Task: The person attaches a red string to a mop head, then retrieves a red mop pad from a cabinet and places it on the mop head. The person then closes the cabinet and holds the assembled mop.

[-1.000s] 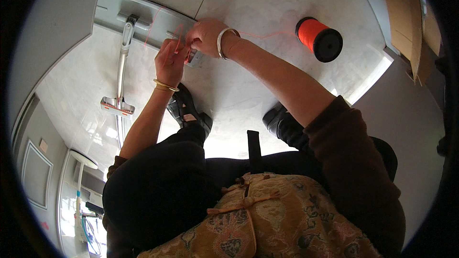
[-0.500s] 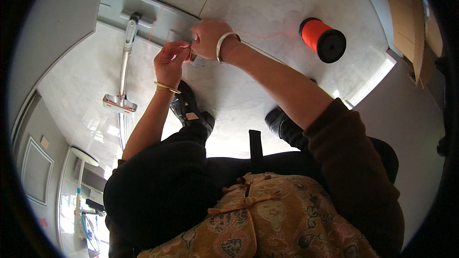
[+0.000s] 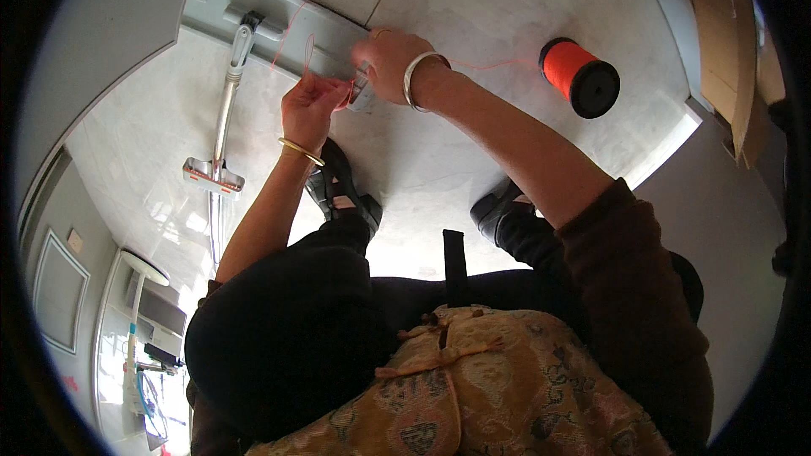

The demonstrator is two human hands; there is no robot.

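Left hand (image 3: pixel 311 105): fingers pinched on orange thread (image 3: pixel 291 34).
Right hand (image 3: pixel 387 59): gripping small grey piece (image 3: pixel 365 95).
Spool (image 3: pixel 579 76): lies on floor (image 3: pixel 473 0), axis toward the right wall.

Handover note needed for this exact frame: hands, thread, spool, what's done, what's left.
Left hand: fingers pinching the thin orange thread, which loops up over the grey metal fixture.
Right hand: holding a small grey piece, which the thread meets.
Orange thread spool with black ends: lying on the pale floor, thread running to the right hand.
Done: thread drawn off the spool.
Left: cannot tell whether anything is tied.
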